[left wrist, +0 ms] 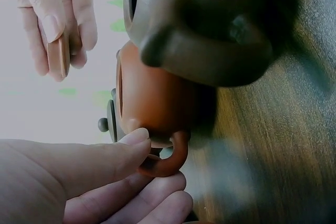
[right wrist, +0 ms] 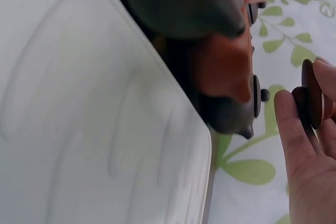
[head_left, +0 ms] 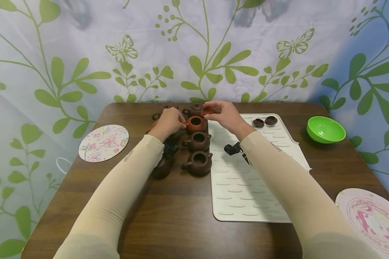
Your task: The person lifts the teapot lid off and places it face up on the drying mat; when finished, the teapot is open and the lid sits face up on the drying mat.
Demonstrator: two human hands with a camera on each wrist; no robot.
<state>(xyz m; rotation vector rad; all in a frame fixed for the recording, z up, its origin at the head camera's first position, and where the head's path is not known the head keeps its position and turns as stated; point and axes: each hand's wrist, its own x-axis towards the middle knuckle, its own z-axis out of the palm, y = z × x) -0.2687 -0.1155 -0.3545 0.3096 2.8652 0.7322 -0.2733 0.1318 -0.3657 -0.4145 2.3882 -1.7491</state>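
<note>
My left hand (head_left: 169, 123) pinches the curved handle of an orange-brown clay teapot (head_left: 197, 130); the left wrist view shows thumb and fingers on that handle (left wrist: 180, 153). The pot's top is uncovered. Just above its far right side, my right hand (head_left: 226, 116) holds a reddish teapot lid (head_left: 207, 111) by thumb and fingers. Two dark brown teapots without lids, a middle one (head_left: 197, 146) and a nearer one (head_left: 199, 171), stand in the same row. Behind the orange-brown pot is a dark teapot (head_left: 193, 110) with its lid on.
More teapots (head_left: 162, 169) form a row under my left arm, partly hidden. A white ridged mat (head_left: 236, 194) lies to the right, bearing two dark lids (head_left: 258, 123). Farther right are a green bowl (head_left: 325, 130) and a pink round mat (head_left: 372, 219). A patterned round mat (head_left: 103, 143) lies left.
</note>
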